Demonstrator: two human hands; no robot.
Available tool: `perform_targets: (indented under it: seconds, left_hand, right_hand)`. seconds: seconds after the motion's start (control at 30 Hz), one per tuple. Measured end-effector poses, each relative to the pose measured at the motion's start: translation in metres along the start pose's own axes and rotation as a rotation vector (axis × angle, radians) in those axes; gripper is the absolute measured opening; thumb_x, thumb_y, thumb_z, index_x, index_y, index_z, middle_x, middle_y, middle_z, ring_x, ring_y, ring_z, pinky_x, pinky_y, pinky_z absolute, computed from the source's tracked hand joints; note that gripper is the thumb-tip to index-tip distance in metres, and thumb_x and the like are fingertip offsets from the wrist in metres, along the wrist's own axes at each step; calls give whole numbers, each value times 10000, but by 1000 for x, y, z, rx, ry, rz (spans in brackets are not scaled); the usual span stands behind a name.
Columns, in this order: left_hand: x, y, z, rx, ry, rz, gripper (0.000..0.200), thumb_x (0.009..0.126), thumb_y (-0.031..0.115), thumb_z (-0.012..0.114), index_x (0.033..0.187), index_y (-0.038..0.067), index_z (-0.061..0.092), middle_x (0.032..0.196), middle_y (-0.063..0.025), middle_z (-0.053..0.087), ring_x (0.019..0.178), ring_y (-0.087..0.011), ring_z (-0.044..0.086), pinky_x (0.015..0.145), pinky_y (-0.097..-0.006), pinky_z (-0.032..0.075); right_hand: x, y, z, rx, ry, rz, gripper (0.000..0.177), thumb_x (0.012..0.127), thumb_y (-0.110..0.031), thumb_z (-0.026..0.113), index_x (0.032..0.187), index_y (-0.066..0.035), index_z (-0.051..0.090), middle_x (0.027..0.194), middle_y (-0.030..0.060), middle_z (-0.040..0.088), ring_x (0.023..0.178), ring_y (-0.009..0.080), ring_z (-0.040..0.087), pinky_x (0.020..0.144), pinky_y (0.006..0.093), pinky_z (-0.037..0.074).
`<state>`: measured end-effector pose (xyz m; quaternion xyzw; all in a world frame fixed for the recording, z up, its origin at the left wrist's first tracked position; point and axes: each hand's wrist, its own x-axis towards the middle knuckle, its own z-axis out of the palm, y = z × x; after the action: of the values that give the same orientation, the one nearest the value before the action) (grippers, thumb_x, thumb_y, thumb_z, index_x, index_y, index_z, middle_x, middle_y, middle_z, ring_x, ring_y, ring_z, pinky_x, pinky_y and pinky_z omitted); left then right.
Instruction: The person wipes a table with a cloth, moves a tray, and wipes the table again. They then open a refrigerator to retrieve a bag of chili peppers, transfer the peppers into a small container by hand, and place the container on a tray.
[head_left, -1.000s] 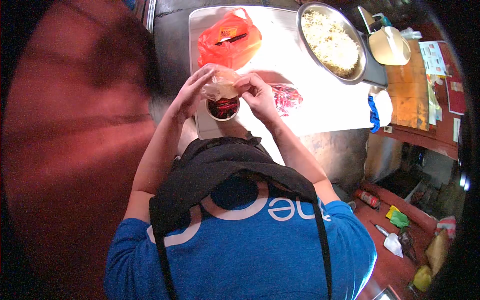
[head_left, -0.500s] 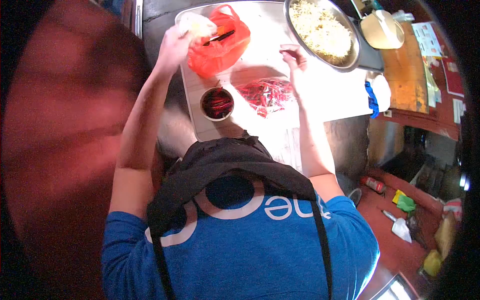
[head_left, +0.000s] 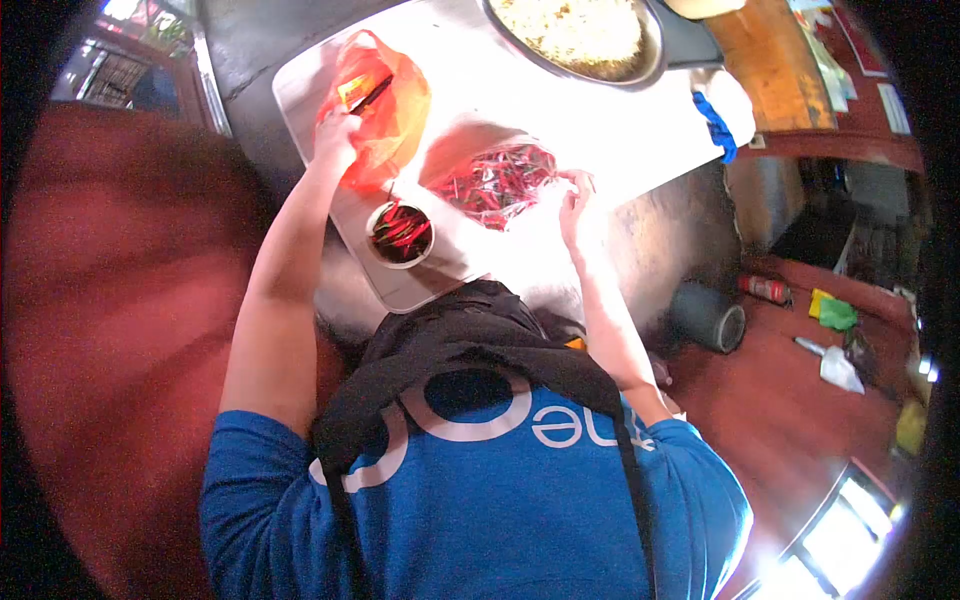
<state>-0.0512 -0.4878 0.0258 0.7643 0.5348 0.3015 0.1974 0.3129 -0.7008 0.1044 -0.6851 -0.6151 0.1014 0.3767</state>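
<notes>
An orange-red plastic bag stands on the white table, with something dark and orange showing inside. My left hand is closed at its left edge. Below it, a white-rimmed cup holds long red chillies. To the cup's right lies a clear bag of red chillies. My right hand is at that bag's right edge, its fingers bent together on the plastic. Glare blurs the fingertips.
A large metal bowl of pale shreds sits at the table's far side. A white bundle with a blue band lies at the right edge. On the floor are a dark bucket and a red extinguisher.
The view has shifted. My left hand has come down to the orange-red bag's side, and the whitish thing at it no longer shows. My right hand has moved down to the clear bag.
</notes>
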Motion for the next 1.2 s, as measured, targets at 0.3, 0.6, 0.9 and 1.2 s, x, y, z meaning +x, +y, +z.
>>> perform_targets:
  seconds: [0.3,0.6,0.9,1.2]
  left_hand:
    - [31,81,-52,78,96,-189,297,806,96,659,1098,67,612,1001,-122,652,928,-188,626,815,-304,494]
    - [-75,239,54,-307,-550,199,146,828,114,602,959,58,633,876,-119,595,747,-282,586,685,-357,487]
    - [-95,271,83,-227,-602,134,370,712,203,701,1039,59,606,1018,-151,576,884,-334,605,755,-362,495]
    - [-100,214,101,-1097,-474,-543,347,892,58,583,1219,8,480,1056,-165,622,936,-226,646,811,-327,546]
  right_hand:
    - [-38,29,27,64,-109,427,305,777,-116,701,1043,-74,560,985,56,569,800,137,551,691,312,484]
    - [-37,51,0,691,-326,703,226,770,-17,686,976,-20,593,919,81,639,801,117,592,651,264,504]
    - [-27,-10,-48,964,-351,483,121,847,24,599,967,7,603,893,103,662,845,159,625,780,273,498]
    - [-20,42,-15,516,-292,123,148,847,22,582,972,-47,616,927,78,642,773,167,623,690,289,520]
